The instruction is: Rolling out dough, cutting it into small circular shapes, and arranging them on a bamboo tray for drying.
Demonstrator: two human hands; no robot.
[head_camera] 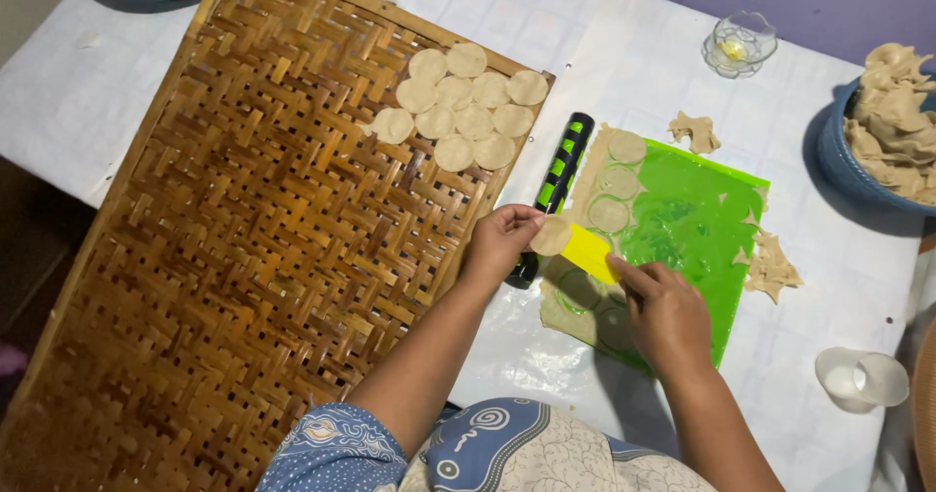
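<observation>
Dough disc (551, 236) pinched in your left hand (499, 243), yellow scraper (591, 252) gripped in your right hand (668, 316); pulling fast could tear the thin round.

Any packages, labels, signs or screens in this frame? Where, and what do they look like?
None in view: no package, label, sign or screen.
Nearest to packaging: green plastic sheet under the rolled dough, right of the woven bamboo tray.
Black rolling pin with green patches, no label.

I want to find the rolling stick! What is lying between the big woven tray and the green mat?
In the head view, a black rolling pin with green patches lies between the woven tray and the green mat.
</observation>
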